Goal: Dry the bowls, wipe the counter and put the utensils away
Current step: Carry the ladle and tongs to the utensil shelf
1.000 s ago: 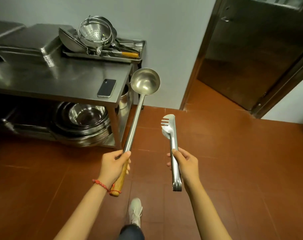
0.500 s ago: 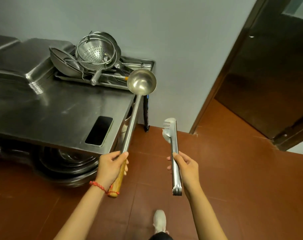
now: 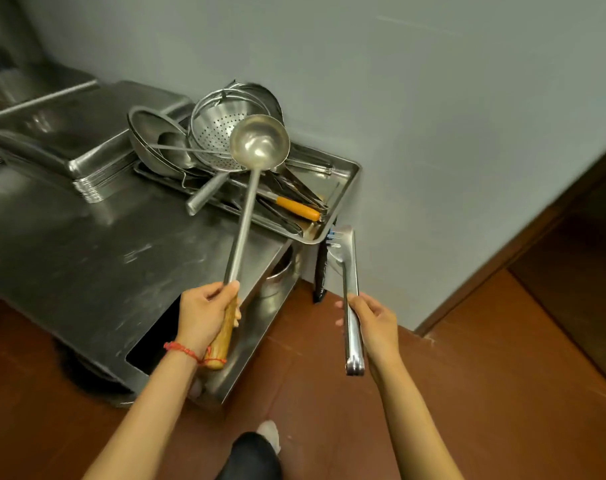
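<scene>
My left hand (image 3: pixel 204 313) grips the wooden handle of a long steel ladle (image 3: pixel 259 142), whose bowl hangs over a steel tray (image 3: pixel 343 188) at the counter's far right corner. The tray holds a colander (image 3: pixel 218 131), strainers and several utensils, one with an orange handle (image 3: pixel 296 208). My right hand (image 3: pixel 374 320) holds steel tongs (image 3: pixel 350 271), tips pointing up beside the tray's near right corner, off the counter's (image 3: pixel 87 258) edge.
A stack of flat steel pans (image 3: pixel 83 147) lies on the counter left of the tray. A dark phone (image 3: pixel 156 337) rests at the counter's near edge, partly behind my left wrist. A steel pot (image 3: pixel 277 275) sits on the shelf below. A brown door (image 3: pixel 578 271) stands at right.
I have stepped closer to the counter. The ladle's bowl now hangs over the tray, and the tongs have come up beside the tray's corner.
</scene>
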Demonstrator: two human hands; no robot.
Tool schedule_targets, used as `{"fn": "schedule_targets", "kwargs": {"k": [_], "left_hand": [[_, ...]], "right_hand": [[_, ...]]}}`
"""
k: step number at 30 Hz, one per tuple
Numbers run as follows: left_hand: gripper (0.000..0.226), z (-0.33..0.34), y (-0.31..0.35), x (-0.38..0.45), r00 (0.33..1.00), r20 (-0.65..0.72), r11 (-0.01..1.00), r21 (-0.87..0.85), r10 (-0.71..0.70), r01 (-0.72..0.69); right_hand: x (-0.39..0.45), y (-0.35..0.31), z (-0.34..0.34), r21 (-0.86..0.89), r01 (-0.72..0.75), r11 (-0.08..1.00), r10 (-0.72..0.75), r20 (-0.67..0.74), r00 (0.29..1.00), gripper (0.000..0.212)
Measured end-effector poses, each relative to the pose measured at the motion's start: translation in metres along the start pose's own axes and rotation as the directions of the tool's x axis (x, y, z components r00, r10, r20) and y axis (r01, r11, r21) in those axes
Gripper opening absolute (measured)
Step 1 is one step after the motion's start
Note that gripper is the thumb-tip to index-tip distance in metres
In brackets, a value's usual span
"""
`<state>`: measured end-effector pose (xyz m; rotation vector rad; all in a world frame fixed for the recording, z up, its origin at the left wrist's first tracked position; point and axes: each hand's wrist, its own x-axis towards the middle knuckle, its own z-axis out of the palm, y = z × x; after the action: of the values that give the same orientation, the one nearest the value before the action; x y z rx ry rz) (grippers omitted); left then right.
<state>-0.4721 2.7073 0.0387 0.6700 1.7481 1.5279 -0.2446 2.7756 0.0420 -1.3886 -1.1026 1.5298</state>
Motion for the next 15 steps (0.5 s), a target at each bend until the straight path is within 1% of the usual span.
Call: {"fn": "schedule_targets", "kwargs": {"k": [7, 15], "left_hand": [[0.026, 0.027, 0.005, 0.102, 0.993, -0.115, 0.999, -0.037, -0.016, 0.011], [0.028, 0.051, 0.013, 0.187, 0.978, -0.193, 0.997, -0.011, -0.075, 0.074]], "right_hand": [[0.116, -0.032, 0.030, -0.025, -0.002, 1.000, 0.004, 0.083, 0.997, 0.026], [0.218, -0.066, 0.056, -0.062, -0.012, 0.998, 0.016, 0.073, 0.997, 0.024]]}}
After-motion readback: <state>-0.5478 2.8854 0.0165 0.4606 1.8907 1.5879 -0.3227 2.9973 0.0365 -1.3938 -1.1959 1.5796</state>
